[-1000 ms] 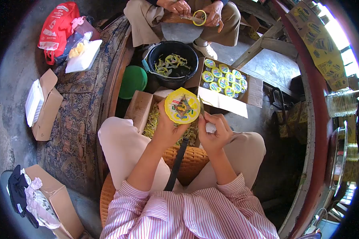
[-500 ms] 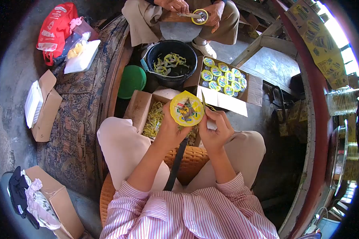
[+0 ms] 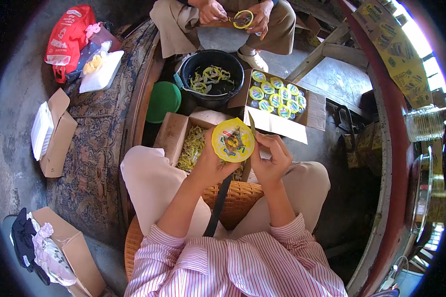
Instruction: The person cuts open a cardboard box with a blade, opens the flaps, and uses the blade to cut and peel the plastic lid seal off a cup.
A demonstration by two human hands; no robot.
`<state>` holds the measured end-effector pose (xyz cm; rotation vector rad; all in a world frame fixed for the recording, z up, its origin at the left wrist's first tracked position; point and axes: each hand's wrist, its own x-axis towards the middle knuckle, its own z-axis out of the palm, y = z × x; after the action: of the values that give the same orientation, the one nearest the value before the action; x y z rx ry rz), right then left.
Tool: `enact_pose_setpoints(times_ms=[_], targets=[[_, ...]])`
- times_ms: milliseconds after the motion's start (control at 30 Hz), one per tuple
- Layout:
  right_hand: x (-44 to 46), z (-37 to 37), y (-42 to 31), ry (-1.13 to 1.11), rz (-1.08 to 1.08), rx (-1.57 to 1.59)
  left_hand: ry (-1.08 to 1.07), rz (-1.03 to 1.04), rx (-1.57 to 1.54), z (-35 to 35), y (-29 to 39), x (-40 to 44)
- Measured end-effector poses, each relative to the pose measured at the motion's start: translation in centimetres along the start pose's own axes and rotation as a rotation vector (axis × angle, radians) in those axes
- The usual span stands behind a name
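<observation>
A round cup with a printed yellow lid [image 3: 233,140] is held in my left hand [image 3: 209,161], its lid facing up toward me. My right hand [image 3: 271,159] pinches a thin blade [image 3: 251,122] upright at the lid's right edge. Below the cup, yellow strips [image 3: 192,148] fill an open cardboard box [image 3: 172,137]. Across from me, a person's hands [image 3: 256,19] hold a yellow-rimmed cup [image 3: 243,19] and a thin tool.
A black bucket [image 3: 212,56] holds yellow strips, beside a green lid [image 3: 163,102]. Right of it, a carton [image 3: 314,112] holds several lidded cups [image 3: 276,98]. On the left are a red bag [image 3: 70,38], a white foam box [image 3: 102,73] and cardboard boxes [image 3: 58,141].
The cup in my left hand has turned, so its print sits at another angle, and it has shifted slightly. The other person's cup and tool have also changed angle.
</observation>
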<state>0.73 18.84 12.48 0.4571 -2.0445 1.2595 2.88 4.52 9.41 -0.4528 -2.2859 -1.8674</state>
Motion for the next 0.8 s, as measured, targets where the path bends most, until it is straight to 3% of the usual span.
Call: enact_pose_setpoints(times_ms=[333,800], targets=[[-0.12,-0.43,-0.15,-0.045,0.018,0.033,0.033,-0.02,-0.23,-0.17,-0.25,0.37],[0.06,-0.74,-0.12,-0.085,0.034,0.044,-0.017,-0.009,-0.138,-0.52,-0.08,0.37]])
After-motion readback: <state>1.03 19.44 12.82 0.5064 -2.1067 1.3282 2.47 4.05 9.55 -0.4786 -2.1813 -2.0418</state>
